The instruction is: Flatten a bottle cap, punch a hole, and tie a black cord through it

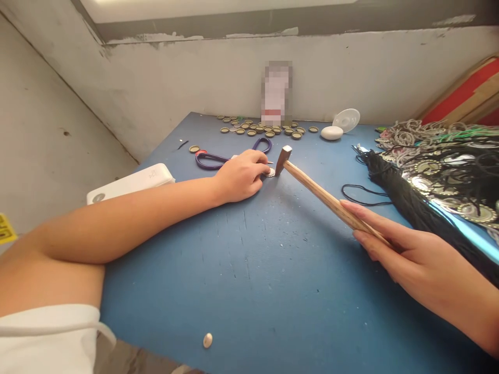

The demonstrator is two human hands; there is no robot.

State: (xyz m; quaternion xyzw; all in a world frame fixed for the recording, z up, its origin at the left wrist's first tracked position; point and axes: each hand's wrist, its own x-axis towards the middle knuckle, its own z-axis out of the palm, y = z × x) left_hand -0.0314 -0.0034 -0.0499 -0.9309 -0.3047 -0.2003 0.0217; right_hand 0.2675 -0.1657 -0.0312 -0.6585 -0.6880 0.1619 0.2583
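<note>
My right hand (405, 249) grips the wooden handle of a hammer (323, 195). The hammer's metal head is low over the blue table, right beside a bottle cap (270, 172). Fingertips of my left hand (242, 175) press on that cap and hold it against the tabletop. Its far side shows; the rest lies under my fingers. Behind my left hand lie scissors with dark blue handles (212, 162), their blades mostly hidden by the hand. Whether the hammer head touches the cap, I cannot tell.
Several bottle caps (270, 134) lie along the back of the blue table (249, 291). A white round container with a lid (331, 133) stands behind the hammer. Black cords (413, 202) and finished-looking cap pieces heap at right. A white box-like device (132, 182) sits at left.
</note>
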